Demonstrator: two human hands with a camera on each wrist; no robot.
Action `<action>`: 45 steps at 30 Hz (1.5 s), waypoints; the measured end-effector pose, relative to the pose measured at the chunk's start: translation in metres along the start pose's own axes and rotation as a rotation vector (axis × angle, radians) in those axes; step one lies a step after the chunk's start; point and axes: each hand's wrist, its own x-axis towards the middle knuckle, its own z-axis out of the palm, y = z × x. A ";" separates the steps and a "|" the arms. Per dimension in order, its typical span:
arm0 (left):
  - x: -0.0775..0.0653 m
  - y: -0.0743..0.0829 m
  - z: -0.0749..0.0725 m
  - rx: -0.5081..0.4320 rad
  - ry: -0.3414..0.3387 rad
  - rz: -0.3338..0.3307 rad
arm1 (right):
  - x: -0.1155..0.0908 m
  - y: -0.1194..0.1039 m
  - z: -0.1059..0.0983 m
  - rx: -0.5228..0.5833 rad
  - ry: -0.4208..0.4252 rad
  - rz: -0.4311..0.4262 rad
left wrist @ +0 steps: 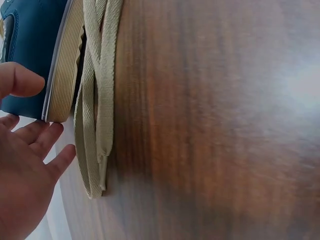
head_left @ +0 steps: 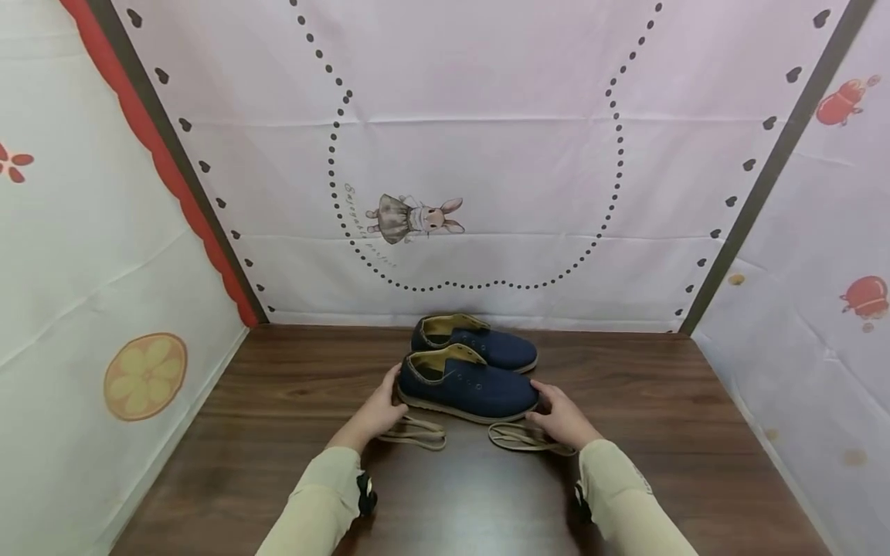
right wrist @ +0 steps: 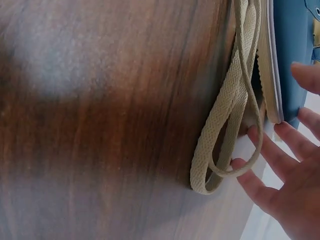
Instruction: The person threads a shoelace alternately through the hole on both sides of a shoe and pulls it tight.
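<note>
Two navy low shoes with tan soles and no laces in their eyelets stand side by side, toes to the right. At the heel of the near shoe [head_left: 466,390] my left hand [head_left: 378,405] holds on, thumb on the side and fingers behind. My right hand [head_left: 559,417] holds the toe of that shoe between thumb and fingers. A looped beige shoelace [left wrist: 97,90] lies before the heel, beside the left fingers. The other looped shoelace [right wrist: 220,130] lies by the toe, its loop overlapping the lower fingertips of the right hand in the right wrist view.
The far shoe [head_left: 504,347] stands directly behind the near one, close to the patterned back cloth [head_left: 480,177]. Cloth-covered side walls, left [head_left: 69,255] and right [head_left: 820,309], bound the brown wooden tabletop [head_left: 459,502].
</note>
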 end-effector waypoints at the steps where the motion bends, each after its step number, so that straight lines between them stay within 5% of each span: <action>1: -0.002 0.000 0.001 0.000 0.001 0.004 | -0.002 0.000 -0.001 0.005 -0.005 0.003; 14: -0.022 0.003 0.000 0.009 0.015 0.054 | -0.015 0.002 -0.006 -0.013 0.007 -0.018; 23: -0.034 0.003 -0.004 0.037 0.030 0.108 | -0.023 -0.004 -0.007 0.080 0.029 -0.005; 27: -0.034 -0.003 -0.011 0.079 0.036 0.082 | -0.024 -0.004 -0.008 0.113 0.028 0.030; 32: -0.035 -0.016 -0.017 0.292 0.096 -0.091 | -0.027 -0.002 -0.007 0.114 0.033 0.070; 35: -0.039 -0.023 -0.019 0.370 0.074 -0.168 | -0.028 -0.002 -0.005 0.147 0.042 0.078; 40: -0.042 -0.031 -0.024 0.361 0.074 -0.152 | -0.029 0.000 -0.004 0.173 0.045 0.059; 45: -0.045 -0.037 -0.031 0.248 0.118 -0.075 | -0.029 0.003 -0.004 0.156 0.039 0.047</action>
